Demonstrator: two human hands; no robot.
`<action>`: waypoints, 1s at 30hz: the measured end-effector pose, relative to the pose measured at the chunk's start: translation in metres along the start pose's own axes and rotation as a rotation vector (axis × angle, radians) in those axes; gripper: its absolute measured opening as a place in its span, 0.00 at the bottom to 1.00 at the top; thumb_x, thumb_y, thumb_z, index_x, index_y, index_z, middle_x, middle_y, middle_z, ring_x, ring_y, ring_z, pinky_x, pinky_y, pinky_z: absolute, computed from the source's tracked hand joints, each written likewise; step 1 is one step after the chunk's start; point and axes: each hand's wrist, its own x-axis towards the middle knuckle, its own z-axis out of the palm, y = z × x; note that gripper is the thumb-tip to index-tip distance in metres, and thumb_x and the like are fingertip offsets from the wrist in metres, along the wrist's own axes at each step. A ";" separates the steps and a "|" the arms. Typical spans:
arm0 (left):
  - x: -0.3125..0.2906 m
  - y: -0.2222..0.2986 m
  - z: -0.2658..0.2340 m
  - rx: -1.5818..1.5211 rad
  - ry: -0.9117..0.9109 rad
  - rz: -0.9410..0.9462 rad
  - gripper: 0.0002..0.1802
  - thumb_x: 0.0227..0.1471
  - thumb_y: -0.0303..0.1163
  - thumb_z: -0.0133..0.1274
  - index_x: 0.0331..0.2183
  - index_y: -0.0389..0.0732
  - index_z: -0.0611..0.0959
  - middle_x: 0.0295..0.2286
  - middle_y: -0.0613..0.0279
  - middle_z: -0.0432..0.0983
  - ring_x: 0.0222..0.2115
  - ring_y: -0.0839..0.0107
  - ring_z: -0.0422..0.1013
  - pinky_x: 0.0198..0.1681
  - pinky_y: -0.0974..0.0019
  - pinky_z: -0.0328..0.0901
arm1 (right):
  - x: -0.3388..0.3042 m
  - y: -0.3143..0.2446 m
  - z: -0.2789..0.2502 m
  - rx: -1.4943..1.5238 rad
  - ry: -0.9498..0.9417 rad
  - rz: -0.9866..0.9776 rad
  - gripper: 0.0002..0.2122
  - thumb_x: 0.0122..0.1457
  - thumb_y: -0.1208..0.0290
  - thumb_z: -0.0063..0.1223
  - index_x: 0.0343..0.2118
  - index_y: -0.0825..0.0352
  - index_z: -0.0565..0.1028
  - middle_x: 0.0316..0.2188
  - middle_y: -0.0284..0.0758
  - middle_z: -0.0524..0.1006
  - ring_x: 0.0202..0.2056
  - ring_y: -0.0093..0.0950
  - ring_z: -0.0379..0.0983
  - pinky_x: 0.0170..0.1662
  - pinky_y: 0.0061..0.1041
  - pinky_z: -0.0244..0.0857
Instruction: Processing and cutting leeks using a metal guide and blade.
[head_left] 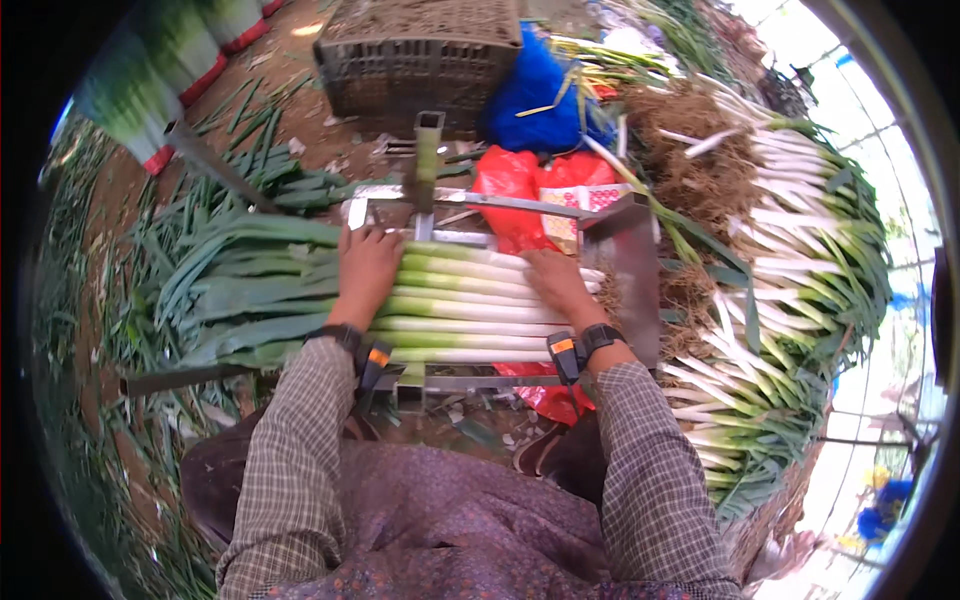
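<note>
At the far left we saw loose green leaves strewn over the earth floor, and above them, near the upper edge, blurred bundles tied with red bands. Moving in, the long dark leaf ends of the leeks fanned out leftward across the ground, while their pale stalks lay side by side in a metal frame, running crosswise in front of us. Our left hand rested flat, palm down and fingers spread loosely, on top of the stalks where green turned to white; it gripped nothing, only pressing on the row beneath it. A dark wristband sat at that wrist, above the checked sleeve. An upright square metal post stood just behind the frame, between the two hands, and beyond it a dark plastic crate sat on the ground. Our right hand lay likewise open on the white ends of the same stalks, fingers pointing toward the metal end plate just beside it, the root ends lying between hand and plate. Behind that hand red plastic bags lay touching the frame, with a blue bag farther back. To the right, a large heap of stacked leeks with white shafts and tangled brown roots curved along the edge, well apart from the hands.
</note>
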 end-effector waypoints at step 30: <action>-0.015 0.001 0.003 0.256 -0.200 -0.006 0.18 0.58 0.36 0.34 0.46 0.38 0.71 0.48 0.55 0.66 0.54 0.57 0.56 0.60 0.50 0.44 | -0.265 0.194 -0.155 0.385 0.939 1.115 0.11 0.50 0.70 0.53 0.38 0.63 0.73 0.28 0.42 0.76 0.29 0.41 0.74 0.34 0.36 0.68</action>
